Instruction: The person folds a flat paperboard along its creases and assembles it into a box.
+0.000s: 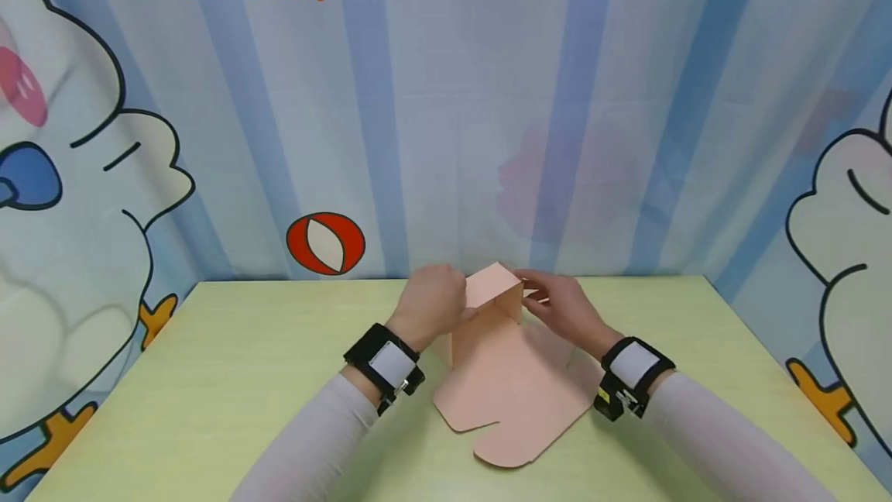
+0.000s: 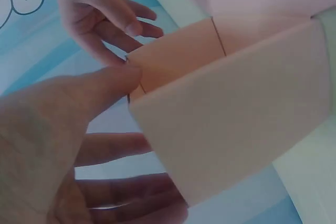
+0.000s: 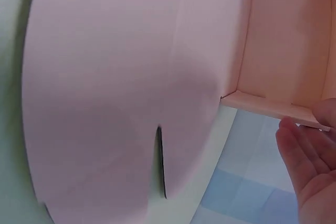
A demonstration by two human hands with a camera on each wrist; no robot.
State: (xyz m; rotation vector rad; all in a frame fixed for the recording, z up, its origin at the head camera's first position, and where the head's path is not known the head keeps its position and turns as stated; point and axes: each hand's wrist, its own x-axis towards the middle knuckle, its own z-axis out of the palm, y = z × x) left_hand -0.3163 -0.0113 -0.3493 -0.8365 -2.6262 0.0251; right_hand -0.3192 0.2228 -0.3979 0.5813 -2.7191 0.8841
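A pale pink cardboard box, partly folded up, stands on the table. Its wide flap with rounded edges and a cut slit spreads toward me. My left hand holds the left end of the box; in the left wrist view its thumb lies over a corner of the wall and the other fingers are behind it. At the opposite side my right hand pinches the box edge, thumb inside and fingers outside the side wall in the right wrist view. The box's inside shows there, with creased corners.
The pale yellow table reaches back to a striped blue curtain with cartoon ducks and a red and white ball. Black straps with white pads sit on both wrists.
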